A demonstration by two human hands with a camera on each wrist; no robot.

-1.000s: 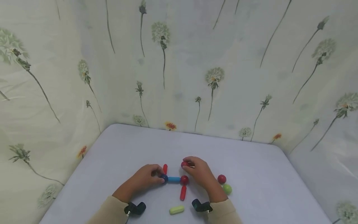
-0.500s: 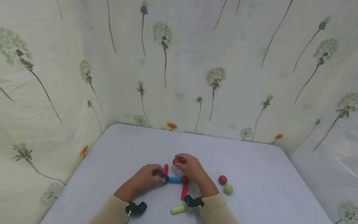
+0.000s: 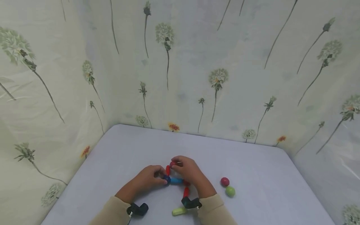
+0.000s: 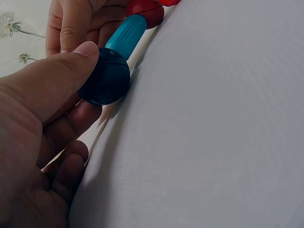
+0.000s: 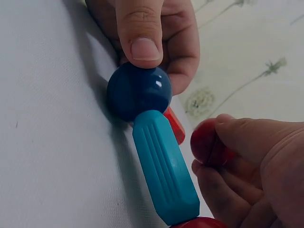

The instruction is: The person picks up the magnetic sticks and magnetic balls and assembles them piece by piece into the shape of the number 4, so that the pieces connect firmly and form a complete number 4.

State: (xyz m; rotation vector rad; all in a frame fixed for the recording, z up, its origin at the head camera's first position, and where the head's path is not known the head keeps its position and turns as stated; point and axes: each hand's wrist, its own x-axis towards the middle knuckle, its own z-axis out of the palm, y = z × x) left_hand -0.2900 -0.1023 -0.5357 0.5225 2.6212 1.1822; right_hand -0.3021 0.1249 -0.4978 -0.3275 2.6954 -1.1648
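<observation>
My left hand (image 3: 150, 178) pinches a dark blue ball (image 5: 137, 92) between thumb and fingers, low over the table. A light blue ribbed stick (image 5: 166, 166) joins that ball to a red ball (image 4: 146, 13), which the right wrist partly hides in the head view. From the blue ball a red stick (image 3: 167, 170) points away toward the back, and another red stick (image 3: 186, 191) runs from the red ball toward the front. Between thumb and fingertips my right hand (image 3: 187, 170) holds a loose red ball (image 5: 207, 142), close to the far red stick's end; contact I cannot tell.
A pale green stick (image 3: 179, 212) lies at the front, near the right wrist's black camera mount (image 3: 190, 202). To the right, another red ball (image 3: 225, 181) and a green ball (image 3: 230, 191) rest side by side on the white table (image 3: 261, 175). A flower-patterned curtain (image 3: 185, 62) rises behind.
My right hand has moved left with its red ball, to the far end of the back red stick. The left hand keeps its hold on the blue ball in place.
</observation>
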